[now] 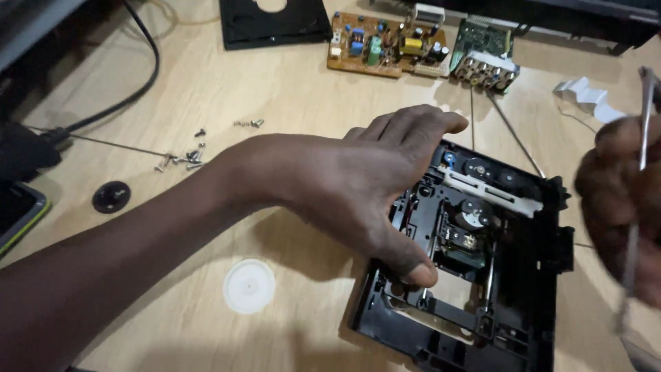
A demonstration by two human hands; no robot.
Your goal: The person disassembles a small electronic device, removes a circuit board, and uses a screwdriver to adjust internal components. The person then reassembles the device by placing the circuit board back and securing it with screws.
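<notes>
Pale wooden surface, strewn with parts. At centre-right, toward 4 o'clock, black disc-drive mechanism, lying flat with its workings exposed. Left hand spread open over its near-left side, thumb pressing on the frame, fingers arched above the top edge. Right hand at 3 o'clock, blurred, closed around thin metal tool. Loose screws at 10 o'clock; white disc at 7 o'clock; brown circuit board and green board at 12 to 1 o'clock.
</notes>
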